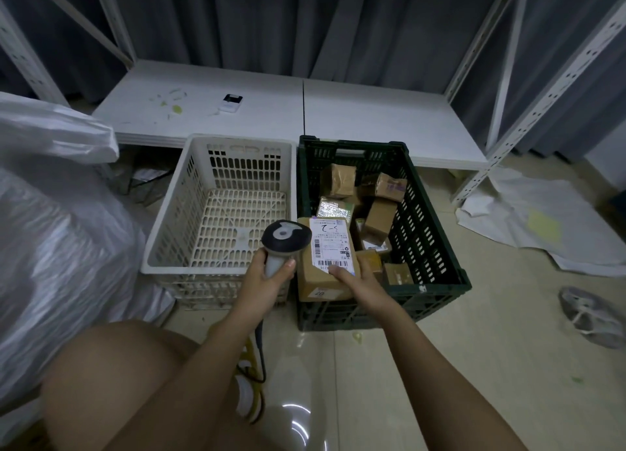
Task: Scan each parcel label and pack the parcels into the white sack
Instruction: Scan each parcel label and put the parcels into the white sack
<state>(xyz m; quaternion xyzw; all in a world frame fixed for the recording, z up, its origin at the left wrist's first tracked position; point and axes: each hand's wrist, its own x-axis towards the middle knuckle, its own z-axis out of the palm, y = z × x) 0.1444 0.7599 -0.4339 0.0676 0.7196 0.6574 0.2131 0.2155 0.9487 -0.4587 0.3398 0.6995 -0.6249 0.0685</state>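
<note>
The right hand (359, 281) clamps fingers on a brown cardboard parcel (325, 267), thumb on its white label (330, 244). Just beside, the left hand (267, 276) grips a grey handheld scanner (283, 244), its fingers curled round the handle.

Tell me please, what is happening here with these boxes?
A person is scanning parcels. The left hand grips a barcode scanner, and the right hand holds a labelled cardboard parcel beside it, over the dark green crate of parcels. The white basket is empty; the white sack waits on the left.
</note>
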